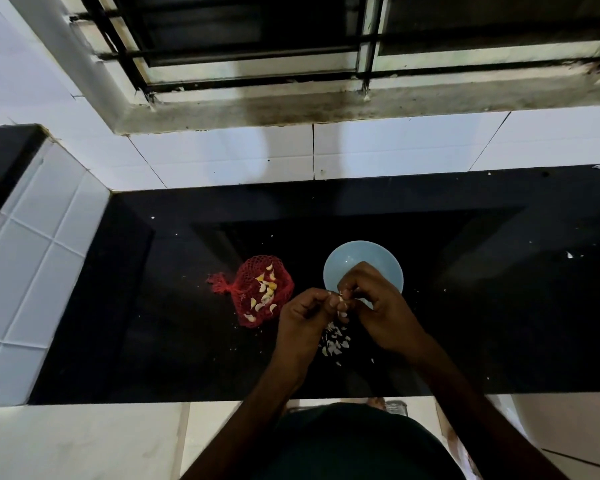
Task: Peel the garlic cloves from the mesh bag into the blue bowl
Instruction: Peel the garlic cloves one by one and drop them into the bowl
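Observation:
A red mesh bag lies on the black counter with several pale garlic cloves inside it. Right of it stands the light blue bowl, its near part hidden by my right hand. My left hand and my right hand meet just in front of the bowl, and both pinch one small garlic clove between their fingertips. A heap of white garlic skins lies on the counter under the hands.
The black counter runs from a white tiled wall on the left to the right edge of view. Small white scraps dot its surface. A barred window sits above the tiled backsplash.

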{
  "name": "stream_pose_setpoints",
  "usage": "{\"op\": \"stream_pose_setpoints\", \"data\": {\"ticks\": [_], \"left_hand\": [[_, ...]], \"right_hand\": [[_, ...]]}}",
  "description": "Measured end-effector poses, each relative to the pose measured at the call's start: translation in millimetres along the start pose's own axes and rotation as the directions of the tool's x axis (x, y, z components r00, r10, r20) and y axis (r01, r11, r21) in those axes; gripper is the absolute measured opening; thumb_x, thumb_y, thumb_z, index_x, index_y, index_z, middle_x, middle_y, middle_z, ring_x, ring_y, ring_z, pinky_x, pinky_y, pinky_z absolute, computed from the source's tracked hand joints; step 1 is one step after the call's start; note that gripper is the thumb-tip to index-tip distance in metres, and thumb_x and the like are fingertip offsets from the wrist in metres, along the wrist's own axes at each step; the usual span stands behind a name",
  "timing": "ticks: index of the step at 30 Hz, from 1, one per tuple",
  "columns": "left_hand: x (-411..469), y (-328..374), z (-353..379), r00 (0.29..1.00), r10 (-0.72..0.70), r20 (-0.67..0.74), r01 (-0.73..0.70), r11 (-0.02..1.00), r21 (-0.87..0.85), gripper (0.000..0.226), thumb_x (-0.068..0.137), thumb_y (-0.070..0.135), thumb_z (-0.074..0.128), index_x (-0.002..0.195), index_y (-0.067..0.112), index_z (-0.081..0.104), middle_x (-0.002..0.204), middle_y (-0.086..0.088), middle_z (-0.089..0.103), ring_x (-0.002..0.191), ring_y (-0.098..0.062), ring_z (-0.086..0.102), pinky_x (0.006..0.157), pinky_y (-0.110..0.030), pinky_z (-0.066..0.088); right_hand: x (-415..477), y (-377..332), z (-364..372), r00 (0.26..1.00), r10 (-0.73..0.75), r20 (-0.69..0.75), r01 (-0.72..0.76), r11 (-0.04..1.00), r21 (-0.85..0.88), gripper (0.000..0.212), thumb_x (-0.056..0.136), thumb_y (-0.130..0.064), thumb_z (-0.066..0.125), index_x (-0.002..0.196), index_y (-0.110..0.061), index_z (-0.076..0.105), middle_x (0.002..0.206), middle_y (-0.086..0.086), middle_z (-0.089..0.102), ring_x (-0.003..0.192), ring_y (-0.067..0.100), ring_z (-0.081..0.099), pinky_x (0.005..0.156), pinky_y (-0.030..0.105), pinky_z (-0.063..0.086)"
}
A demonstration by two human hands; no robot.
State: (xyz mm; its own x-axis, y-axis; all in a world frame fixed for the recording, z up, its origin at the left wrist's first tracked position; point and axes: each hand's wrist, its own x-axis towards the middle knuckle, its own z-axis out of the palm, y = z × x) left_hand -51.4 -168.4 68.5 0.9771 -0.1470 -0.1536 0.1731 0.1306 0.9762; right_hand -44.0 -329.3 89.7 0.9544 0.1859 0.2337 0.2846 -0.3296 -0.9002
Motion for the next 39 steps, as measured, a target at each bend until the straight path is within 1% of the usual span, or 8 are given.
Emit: {"op": "stream_pose_setpoints", "data": {"ticks": [5, 11, 14, 17, 20, 26, 30, 39], "left_hand": [[1, 0, 6, 0.998, 0.013, -0.067, -0.016, 0.999, -0.050, 0.014, 0.098, 0.008, 0.061, 0.101, -0.002, 0.070, 0.099, -0.018, 0.072, 0.092, -0.021, 0.069, 0.085, -0.030, 0.057], [5, 2, 4, 0.995, -0.010, -0.101, 0.001, 0.996, -0.093, 0.029, 0.095, 0.023, 0.063, 0.107, -0.002, 0.069, 0.106, -0.017, 0.072, 0.102, -0.025, 0.069, 0.091, -0.031, 0.057], [4, -1, 3, 0.992, -0.091, -0.086, 0.078, 0.986, -0.147, 0.032, 0.091, 0.025, 0.066, 0.112, 0.001, 0.069, 0.113, -0.013, 0.072, 0.110, -0.025, 0.068, 0.097, -0.036, 0.055], [4, -2, 1, 0.987, -0.144, -0.068, 0.131, 0.977, -0.167, 0.033, 0.090, 0.025, 0.067, 0.114, 0.003, 0.071, 0.112, -0.008, 0.074, 0.099, -0.012, 0.069, 0.083, -0.023, 0.054], [2, -2, 0, 0.980, -0.189, -0.060, 0.172, 0.961, -0.216, 0.031, 0.089, 0.025, 0.065, 0.110, 0.004, 0.073, 0.104, -0.007, 0.076, 0.088, -0.006, 0.068, 0.074, -0.019, 0.051], [5, -2, -2, 0.984, -0.171, -0.057, 0.153, 0.960, -0.237, 0.029, 0.089, 0.025, 0.069, 0.108, 0.005, 0.074, 0.115, -0.014, 0.074, 0.111, -0.025, 0.068, 0.098, -0.040, 0.052], [5, -2, -2, 0.991, -0.124, -0.059, 0.108, 0.969, -0.223, 0.037, 0.087, 0.021, 0.072, 0.114, -0.004, 0.067, 0.117, -0.019, 0.072, 0.116, -0.032, 0.067, 0.105, -0.045, 0.051], [4, 1, -9, 0.994, -0.058, -0.098, 0.046, 0.992, -0.114, 0.026, 0.083, -0.001, 0.078, 0.107, 0.003, 0.069, 0.107, -0.012, 0.076, 0.104, -0.027, 0.073, 0.089, -0.031, 0.059]], "right_hand": [[1, -1, 16, 0.993, 0.027, -0.115, -0.024, 0.999, 0.027, 0.011, 0.092, 0.001, 0.065, 0.088, -0.006, 0.057, 0.097, 0.000, 0.052, 0.091, 0.019, 0.057, 0.077, 0.033, 0.054], [1, -3, 32, 0.964, 0.117, -0.239, -0.104, 0.992, 0.064, 0.018, 0.096, -0.031, 0.056, 0.095, -0.013, 0.054, 0.101, -0.003, 0.050, 0.095, 0.011, 0.056, 0.078, 0.019, 0.051], [1, 2, 26, 0.962, 0.118, -0.248, -0.110, 0.993, 0.043, 0.013, 0.096, -0.021, 0.063, 0.097, -0.012, 0.055, 0.104, -0.004, 0.051, 0.098, 0.014, 0.058, 0.081, 0.021, 0.053], [2, 4, 19, 0.972, 0.077, -0.220, -0.085, 0.996, -0.028, 0.020, 0.090, 0.001, 0.070, 0.104, -0.010, 0.061, 0.109, -0.009, 0.054, 0.101, 0.015, 0.060, 0.082, 0.019, 0.053], [-1, 5, 18, 0.986, 0.015, -0.168, -0.030, 0.995, -0.091, 0.020, 0.089, 0.001, 0.070, 0.105, -0.012, 0.066, 0.110, -0.011, 0.057, 0.104, 0.011, 0.061, 0.085, 0.017, 0.052], [1, 8, 21, 0.970, -0.036, -0.241, -0.008, 0.984, -0.180, 0.022, 0.084, 0.012, 0.070, 0.091, -0.008, 0.065, 0.098, -0.010, 0.056, 0.096, 0.005, 0.060, 0.082, 0.019, 0.050], [1, 6, 22, 0.977, -0.010, -0.214, -0.029, 0.984, -0.176, 0.019, 0.089, 0.010, 0.064, 0.091, -0.010, 0.061, 0.098, -0.008, 0.054, 0.095, 0.011, 0.058, 0.077, 0.031, 0.054], [-8, 9, 15, 0.977, 0.124, -0.176, -0.128, 0.992, -0.014, 0.015, 0.098, -0.005, 0.061, 0.104, -0.016, 0.071, 0.103, -0.012, 0.067, 0.100, 0.013, 0.066, 0.085, 0.034, 0.056]]}}
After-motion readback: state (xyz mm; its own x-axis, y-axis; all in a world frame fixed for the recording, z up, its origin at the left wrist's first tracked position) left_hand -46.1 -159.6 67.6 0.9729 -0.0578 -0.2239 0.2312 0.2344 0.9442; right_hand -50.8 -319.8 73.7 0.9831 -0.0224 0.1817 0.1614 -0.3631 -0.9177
